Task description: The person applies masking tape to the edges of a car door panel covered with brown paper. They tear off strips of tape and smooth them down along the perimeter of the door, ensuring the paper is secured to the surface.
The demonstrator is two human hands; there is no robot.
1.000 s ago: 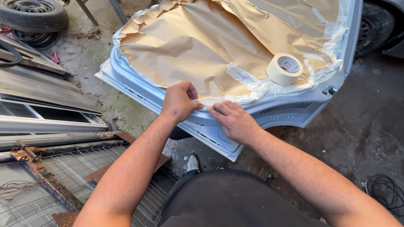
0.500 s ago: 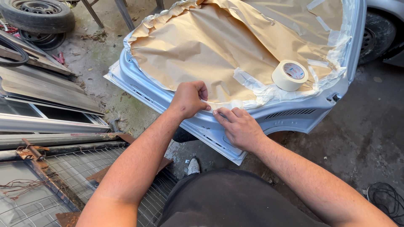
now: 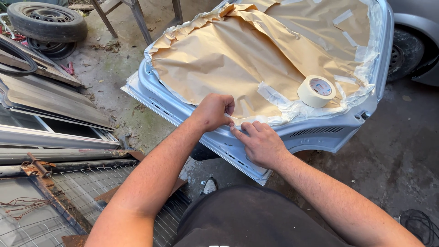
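A pale blue car body panel (image 3: 228,142) lies flat in front of me, covered with brown masking paper (image 3: 238,59) taped along its edges. My left hand (image 3: 212,111) pinches a strip of masking tape (image 3: 228,120) at the paper's near edge. My right hand (image 3: 260,142) lies flat on the panel just beside it, its fingertips pressing where the tape meets the metal. A roll of masking tape (image 3: 316,90) rests on the paper, to the right of both hands.
A tyre (image 3: 45,20) lies at the far left beside metal frames (image 3: 55,114) and a rusty wire grille (image 3: 59,201). A car wheel (image 3: 407,55) stands at the right. Stand legs (image 3: 137,18) rise behind the panel. A black cable (image 3: 418,224) lies at the lower right.
My view has shifted, so the panel sits further right. Both hands stay at the paper's near edge; the left still pinches the tape and the right hand's fingers have closed up to it.
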